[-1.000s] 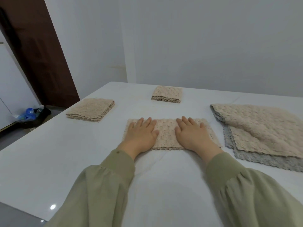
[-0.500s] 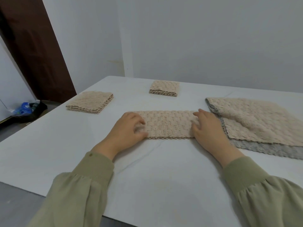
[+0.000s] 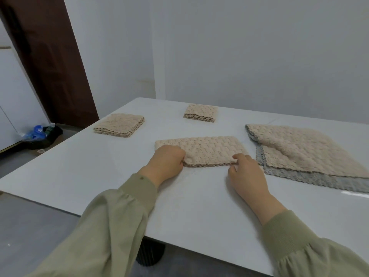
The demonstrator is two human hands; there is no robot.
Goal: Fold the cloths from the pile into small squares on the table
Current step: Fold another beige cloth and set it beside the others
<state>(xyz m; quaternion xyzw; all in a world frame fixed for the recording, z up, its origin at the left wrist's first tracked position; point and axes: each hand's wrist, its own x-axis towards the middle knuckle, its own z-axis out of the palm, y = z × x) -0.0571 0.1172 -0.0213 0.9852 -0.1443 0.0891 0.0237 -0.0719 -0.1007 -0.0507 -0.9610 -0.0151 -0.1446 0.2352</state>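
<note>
Change: one second ago both palms lay flat on the beige cloth (image 3: 207,149). Now the left hand (image 3: 166,162) has gone to its left end and the right hand (image 3: 246,176) to its near edge, and both have curled.
Material and shape: the cloth is a thick knitted fabric with a bumpy, scale-like pattern and a wavy hem. It is folded to a long strip of two layers.
Place: the cloth lies in the middle of the white worktop (image 3: 79,166), its long side across the view.
Left fingers (image 3: 177,154): curled round the near left corner of the strip, gripping it.
Right fingers (image 3: 237,156): the forefinger is on top of the near edge, close to the right corner, and pinches the hem with the thumb.
Pile (image 3: 305,150): just right of the strip. A beige cloth of the same knit is spread on a grey one, whose border shows at the near and left sides.
Folded squares: one thick beige square (image 3: 119,124) at the far left and a smaller one (image 3: 200,111) farther back, both well apart from the strip.
Worktop surface: smooth and glossy.
Sleeves (image 3: 119,216): olive-green, gathered at ribbed cuffs.
Around: a pale wall (image 3: 239,56), a dark brown door (image 3: 50,66), and a blue bag (image 3: 35,131) on the floor.
</note>
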